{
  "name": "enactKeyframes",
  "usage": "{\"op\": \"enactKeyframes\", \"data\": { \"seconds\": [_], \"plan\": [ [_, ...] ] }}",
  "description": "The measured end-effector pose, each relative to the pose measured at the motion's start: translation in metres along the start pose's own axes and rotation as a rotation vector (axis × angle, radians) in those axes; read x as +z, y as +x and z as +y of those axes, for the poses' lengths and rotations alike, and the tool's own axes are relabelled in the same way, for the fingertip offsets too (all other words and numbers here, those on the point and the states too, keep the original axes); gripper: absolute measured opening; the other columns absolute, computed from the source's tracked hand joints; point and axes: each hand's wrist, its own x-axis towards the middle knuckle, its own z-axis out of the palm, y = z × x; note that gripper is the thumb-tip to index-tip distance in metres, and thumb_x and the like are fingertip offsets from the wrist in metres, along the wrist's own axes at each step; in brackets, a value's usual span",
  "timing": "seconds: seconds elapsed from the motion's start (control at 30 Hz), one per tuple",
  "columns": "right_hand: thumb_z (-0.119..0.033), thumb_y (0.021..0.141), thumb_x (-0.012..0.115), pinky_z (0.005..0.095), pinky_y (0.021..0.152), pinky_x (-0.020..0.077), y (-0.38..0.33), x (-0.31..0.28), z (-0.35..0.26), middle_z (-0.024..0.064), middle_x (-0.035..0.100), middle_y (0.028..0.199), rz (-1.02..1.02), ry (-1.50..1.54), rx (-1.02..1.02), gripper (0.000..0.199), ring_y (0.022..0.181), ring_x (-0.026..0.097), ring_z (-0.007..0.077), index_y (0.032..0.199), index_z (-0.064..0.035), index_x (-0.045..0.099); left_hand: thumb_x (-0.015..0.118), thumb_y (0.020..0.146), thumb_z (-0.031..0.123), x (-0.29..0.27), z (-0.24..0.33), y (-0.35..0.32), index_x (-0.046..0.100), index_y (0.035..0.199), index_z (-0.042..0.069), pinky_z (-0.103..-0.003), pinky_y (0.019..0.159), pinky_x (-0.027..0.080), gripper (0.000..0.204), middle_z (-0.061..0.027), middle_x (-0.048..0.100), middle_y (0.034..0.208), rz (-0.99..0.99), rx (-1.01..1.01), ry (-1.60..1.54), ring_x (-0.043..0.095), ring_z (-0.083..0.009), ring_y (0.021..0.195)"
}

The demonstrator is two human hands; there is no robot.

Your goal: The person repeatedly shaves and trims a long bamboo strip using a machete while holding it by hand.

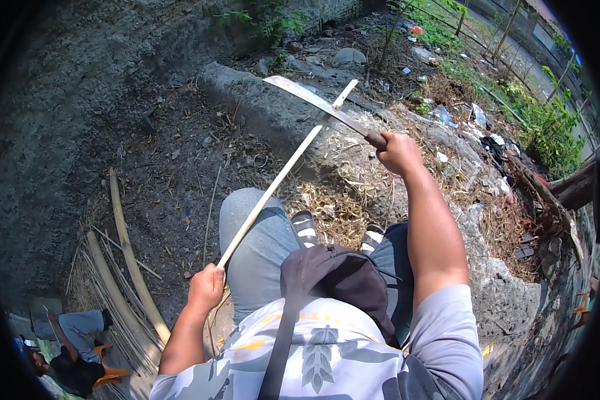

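My left hand [207, 289] is closed around the near end of a long pale strip [271, 193], which looks like split bamboo. The strip slants up and away across my left thigh. My right hand [400, 153] grips the dark handle of a machete [313, 99]. Its blade points to the far left, above a grey stone ledge [253, 97]. A short pale piece [345, 93] shows just past the blade, in line with the strip but with a gap between them. Whether the blade touches it I cannot tell.
Long bamboo poles [139, 263] and thin strips lie at the left. Behind them a person [73, 353] sits on an orange chair [108, 365]. A dark bag [337, 280] rests on my lap. Litter [479, 117] and dry leaves cover the ground at right, near a trunk [579, 187].
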Motion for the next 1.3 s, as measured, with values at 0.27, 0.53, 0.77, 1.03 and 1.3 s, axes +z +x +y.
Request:
{"op": "enactKeyframes", "data": {
  "seconds": [0.27, 0.53, 0.77, 1.03, 1.3],
  "plan": [
    [-0.021, 0.078, 0.070, 0.0505, 0.077, 0.0548, -0.011, -0.011, -0.029, 0.0158, 0.070, 0.082, 0.016, 0.109, -0.163, 0.014, 0.083, 0.070, 0.0374, 0.086, -0.0118, 0.067, 0.049, 0.105, 0.038, 0.005, -0.003, -0.002, 0.051, 0.080, 0.003, -0.056, 0.059, 0.044, 0.042, -0.0255, 0.057, 0.066, -0.005, 0.014, -0.006, 0.059, -0.0506, 0.068],
    [-0.019, 0.073, 0.072, 0.0451, 0.077, 0.0531, 0.002, 0.006, -0.029, 0.0118, 0.069, 0.076, 0.150, -0.033, -0.319, 0.014, 0.077, 0.068, 0.0339, 0.081, -0.0113, 0.064, 0.050, 0.105, 0.036, 0.012, -0.007, 0.001, 0.050, 0.080, 0.003, -0.055, 0.057, 0.044, 0.042, -0.0253, 0.057, 0.066, 0.065, 0.060, -0.042, 0.059, -0.0506, 0.068],
    [-0.019, 0.077, 0.064, 0.0477, 0.088, 0.0539, -0.005, -0.001, -0.003, 0.0199, 0.073, 0.100, -0.092, 0.166, 0.283, 0.026, 0.098, 0.069, 0.0388, 0.100, -0.0101, 0.073, 0.050, 0.104, 0.039, -0.008, 0.015, 0.016, 0.050, 0.081, 0.003, -0.057, 0.060, 0.044, 0.043, -0.0257, 0.058, 0.068, -0.033, -0.011, 0.021, 0.060, -0.0505, 0.071],
    [-0.019, 0.075, 0.068, 0.0460, 0.085, 0.0539, -0.012, -0.014, -0.025, 0.0163, 0.073, 0.093, -0.252, 0.232, -0.040, 0.025, 0.095, 0.070, 0.0363, 0.099, -0.0131, 0.073, 0.051, 0.105, 0.037, 0.011, 0.012, 0.013, 0.050, 0.081, 0.002, -0.055, 0.058, 0.043, 0.042, -0.0262, 0.056, 0.066, 0.022, 0.000, -0.055, 0.058, -0.0514, 0.068],
    [-0.020, 0.076, 0.068, 0.0461, 0.080, 0.0535, 0.005, 0.006, -0.001, 0.0173, 0.072, 0.084, 0.112, 0.050, 0.036, 0.018, 0.082, 0.069, 0.0367, 0.090, -0.0089, 0.069, 0.053, 0.104, 0.035, 0.009, 0.012, 0.009, 0.049, 0.079, 0.002, -0.054, 0.057, 0.043, 0.041, -0.0248, 0.056, 0.065, 0.069, 0.027, -0.098, 0.058, -0.0497, 0.065]
  ]
}}
